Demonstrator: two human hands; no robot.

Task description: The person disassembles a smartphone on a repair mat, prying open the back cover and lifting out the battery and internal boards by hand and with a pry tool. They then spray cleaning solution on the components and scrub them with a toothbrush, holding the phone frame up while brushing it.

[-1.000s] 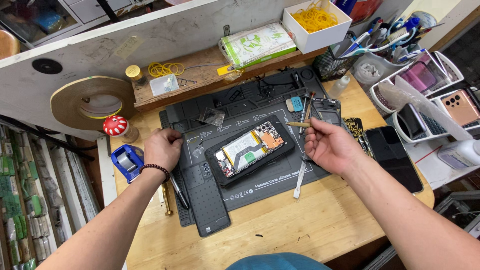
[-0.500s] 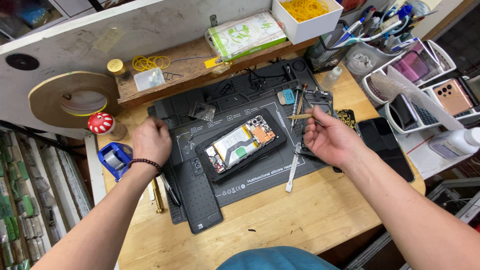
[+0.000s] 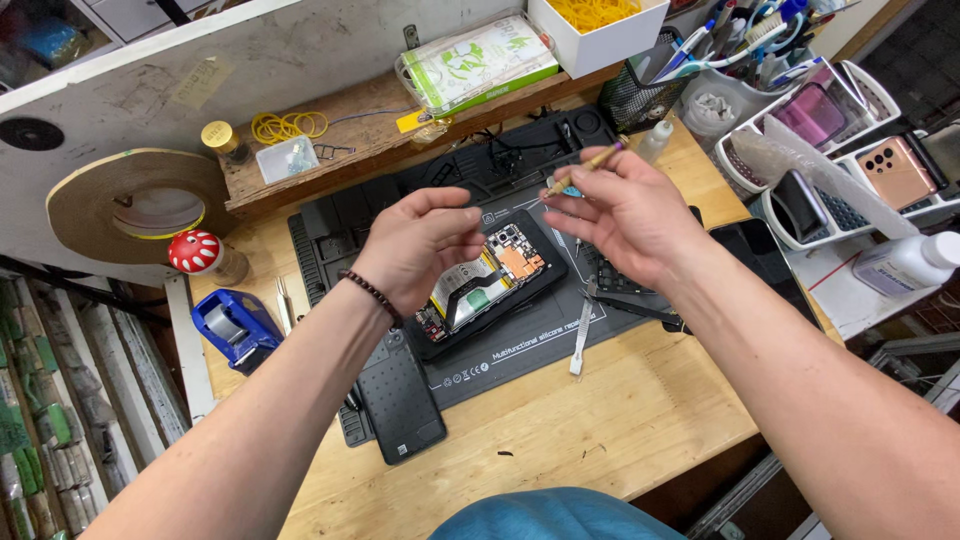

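- Head view, risk: I see the opened phone [image 3: 487,290] lying face down on the dark mat [image 3: 330,215], its board and battery bare. Both hands hover just above it. I judge that a slip of the thin stick [image 3: 585,166] could drive its tip into the bare board or a ribbon, since nothing steadies the phone.
- Head view, second risk: a loose back cover [image 3: 400,400] lies at the mat's near corner, and a pale pry tool [image 3: 581,340] lies just right of the phone. I judge that a sweeping forearm could knock either off the bench [image 3: 560,440].
- Head view, right hand [image 3: 625,215]: thumb and forefinger are pinched closed on the stick, near its middle; the other fingers are loosely curled. The stick points up and away, clear of the phone.
- Head view, left hand [image 3: 420,245]: fingers are bunched toward the thumb, tips nearly meeting. I cannot tell whether anything small sits between them. It touches nothing on the mat.
- Head view, surroundings: a tape dispenser [image 3: 235,325] stands well to the left.
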